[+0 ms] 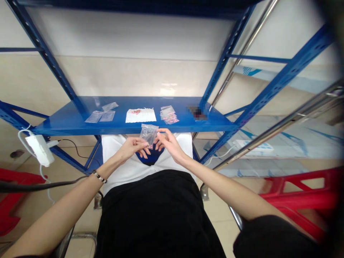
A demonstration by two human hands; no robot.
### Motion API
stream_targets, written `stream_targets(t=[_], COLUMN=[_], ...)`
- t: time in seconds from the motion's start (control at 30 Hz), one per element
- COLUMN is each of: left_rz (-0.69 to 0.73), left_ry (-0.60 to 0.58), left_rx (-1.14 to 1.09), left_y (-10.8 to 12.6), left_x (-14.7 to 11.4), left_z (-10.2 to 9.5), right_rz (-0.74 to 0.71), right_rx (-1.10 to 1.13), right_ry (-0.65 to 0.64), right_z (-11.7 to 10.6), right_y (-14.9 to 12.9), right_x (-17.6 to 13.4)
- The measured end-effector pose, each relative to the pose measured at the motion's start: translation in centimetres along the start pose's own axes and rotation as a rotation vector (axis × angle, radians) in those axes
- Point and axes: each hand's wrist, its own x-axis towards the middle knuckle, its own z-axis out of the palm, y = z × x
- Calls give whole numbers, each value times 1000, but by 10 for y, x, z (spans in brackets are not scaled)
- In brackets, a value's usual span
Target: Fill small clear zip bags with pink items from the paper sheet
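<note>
A small clear plastic bag (148, 133) hangs between my two hands, just off the front edge of the shelf and over my lap. A few pinkish beads or pellets (151, 146) show in its bottom. My left hand (136, 146) pinches the bag's lower left part between thumb and index finger. At the bag's right edge, my right hand (170, 143) has its thumb and index finger closed on the plastic near the top; its other fingers curl behind.
On the blue shelf (120, 125) lie flat clear bags (107, 116) at left, a white cloth or paper (145, 116) with small reddish pieces (136, 111), and filled bags (168, 115) at right. A blurred dark item (198, 112) sits farther right. A white power strip (40, 150) hangs at left.
</note>
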Motion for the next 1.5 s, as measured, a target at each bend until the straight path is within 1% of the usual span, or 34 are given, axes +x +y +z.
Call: stream_targets(t=[0.1, 0.2, 0.4, 0.53, 0.77, 1.0, 1.07, 1.2, 1.23, 1.3, 1.37, 1.43, 1.5], left_rz=[28, 47, 75, 95, 99, 74, 97, 187, 196, 185, 146, 114, 118], left_ry=[-2, -3, 2, -29, -45, -98, -57, 157, 193, 217, 194, 199, 237], left_rx=[-32, -11, 48, 28, 26, 194, 227, 234, 215, 160, 85, 18, 1], left_y=[-2, -3, 1, 4, 6, 3, 2, 3, 4, 6, 8, 9, 10], left_x=[-1, -3, 0, -1, -5, -1, 0, -1, -2, -4, -5, -5, -5], left_z=[1, 4, 4, 6, 7, 5, 5, 6, 6, 6, 6, 7, 7], right_rz=[-37, -95, -149, -165, -139, -171, -152, -112, -112, -124, -135, -141, -145], right_rx=[-48, -105, -172, -155, -100, -75, -90, -119, -129, -154, -173, -190, -214], right_ry=[-112, -162, -107, -127, -127, -119, -123, -83, -72, -52, -39, -49, -78], right_z=[0, 0, 3, 6, 6, -1, -2, 0, 1, 1, 0, -3, -7], right_y=[-3, -7, -7, -8, -9, -6, -4, -1, -1, -2, -3, -4, -4], right_x=[-2, -4, -4, -5, -9, -1, 1, 0, 0, -1, -1, 1, 3])
